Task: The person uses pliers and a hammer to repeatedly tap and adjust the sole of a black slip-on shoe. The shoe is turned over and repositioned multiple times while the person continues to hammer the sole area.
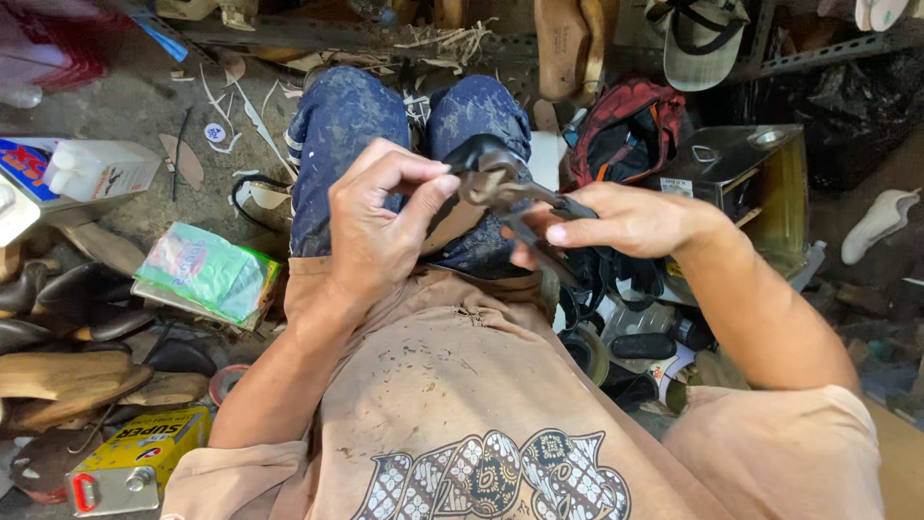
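The left hand (380,226) pinches a black strap (481,154) over the person's lap, just above the 2 knees in blue spotted trousers (337,125). The right hand (616,221) is closed around the handles of rusty pliers (505,188), whose tip touches the strap (whether it bites the strap is too hard to tell). On the floor at the left lie a green packet (207,270) and a yellow can (140,462).

Pliers (515,197) handles hidden inside right hand (616,221); black strap (481,154) end covered by left hand (380,226) fingers.
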